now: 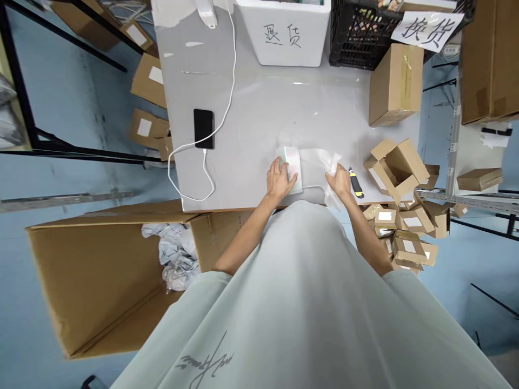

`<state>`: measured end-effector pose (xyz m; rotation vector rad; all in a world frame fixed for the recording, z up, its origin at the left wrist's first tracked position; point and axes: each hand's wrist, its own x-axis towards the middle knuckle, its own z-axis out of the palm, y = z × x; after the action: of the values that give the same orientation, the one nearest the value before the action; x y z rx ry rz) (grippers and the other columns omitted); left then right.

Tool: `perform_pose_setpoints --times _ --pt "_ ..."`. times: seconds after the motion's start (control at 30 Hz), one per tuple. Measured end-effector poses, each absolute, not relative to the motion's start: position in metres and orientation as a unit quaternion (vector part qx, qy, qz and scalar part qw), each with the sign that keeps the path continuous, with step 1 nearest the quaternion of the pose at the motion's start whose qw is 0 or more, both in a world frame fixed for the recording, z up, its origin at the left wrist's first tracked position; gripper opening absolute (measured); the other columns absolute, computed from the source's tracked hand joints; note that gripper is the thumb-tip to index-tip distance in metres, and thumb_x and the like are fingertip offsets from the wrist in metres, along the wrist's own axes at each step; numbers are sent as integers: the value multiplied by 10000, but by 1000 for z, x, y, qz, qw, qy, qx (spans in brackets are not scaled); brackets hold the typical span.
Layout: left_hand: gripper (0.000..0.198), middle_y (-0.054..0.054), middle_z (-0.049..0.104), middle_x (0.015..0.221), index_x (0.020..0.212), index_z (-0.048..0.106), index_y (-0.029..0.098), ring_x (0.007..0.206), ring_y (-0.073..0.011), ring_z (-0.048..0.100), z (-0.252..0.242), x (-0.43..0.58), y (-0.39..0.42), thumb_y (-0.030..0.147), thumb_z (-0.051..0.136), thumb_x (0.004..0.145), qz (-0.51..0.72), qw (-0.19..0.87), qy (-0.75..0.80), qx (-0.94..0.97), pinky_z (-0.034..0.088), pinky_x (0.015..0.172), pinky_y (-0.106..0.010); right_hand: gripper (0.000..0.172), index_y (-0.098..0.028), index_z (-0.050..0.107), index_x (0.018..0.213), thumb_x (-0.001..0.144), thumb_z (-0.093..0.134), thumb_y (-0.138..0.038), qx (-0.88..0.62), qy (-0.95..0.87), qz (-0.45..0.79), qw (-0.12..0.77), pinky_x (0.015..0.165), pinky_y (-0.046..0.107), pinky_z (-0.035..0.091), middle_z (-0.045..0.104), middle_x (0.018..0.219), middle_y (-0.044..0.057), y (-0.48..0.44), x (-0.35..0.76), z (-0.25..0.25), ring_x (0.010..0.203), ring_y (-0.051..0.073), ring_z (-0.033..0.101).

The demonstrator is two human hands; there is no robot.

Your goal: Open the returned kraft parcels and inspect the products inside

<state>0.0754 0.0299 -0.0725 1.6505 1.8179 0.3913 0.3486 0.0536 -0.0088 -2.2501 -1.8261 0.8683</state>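
Observation:
My left hand (279, 181) lies on a small pale box (292, 167) near the front edge of the grey table (259, 108), fingers curled round its left end. A clear plastic bag (320, 165) stretches to the right from the box. My right hand (339, 181) is closed on the crumpled open end of that bag. A yellow and black utility knife (356, 182) lies just right of my right hand.
A black phone (203, 128) on a white cable (227, 92) lies to the left. A white bin (288, 32), a black crate (360, 32) and a closed carton (395, 84) stand at the back. An open small box (395, 170) sits right; a large carton (109, 270) stands on the floor left.

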Motion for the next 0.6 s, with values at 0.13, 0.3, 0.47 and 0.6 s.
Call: perform_pose_setpoints --times 0.13,0.3,0.47,0.6 --pt "699 -255 392 1895 1632 586 140 1751 -448 412 -80 94 34 298 744 971 133 332 730 582 407 1429 -634 266 -146 750 1220 1012 711 -306 -765 -567 262 160 1182 563 598 837 1275 230 62 374 -1 1264 419 777" --pt "726 -278 417 1877 1728 483 111 1762 -432 412 -86 108 32 353 633 1060 157 335 747 552 389 1437 -625 240 -167 740 1153 984 732 -337 -760 -559 267 197 1180 574 600 841 1227 218 64 387 3 1244 422 780" --pt "816 -294 389 1884 1677 536 97 1752 -477 403 -86 115 38 393 795 963 131 326 756 552 397 1429 -628 247 -168 725 1150 994 741 -359 -759 -552 278 204 1190 574 593 832 1203 210 64 384 6 1268 419 772" --pt "820 -242 455 1853 1735 513 130 1740 -413 445 -88 97 36 282 724 958 160 342 770 515 401 1442 -573 287 -132 723 1226 1021 696 -331 -780 -526 249 230 1176 564 593 824 1227 221 64 397 12 1258 394 771"
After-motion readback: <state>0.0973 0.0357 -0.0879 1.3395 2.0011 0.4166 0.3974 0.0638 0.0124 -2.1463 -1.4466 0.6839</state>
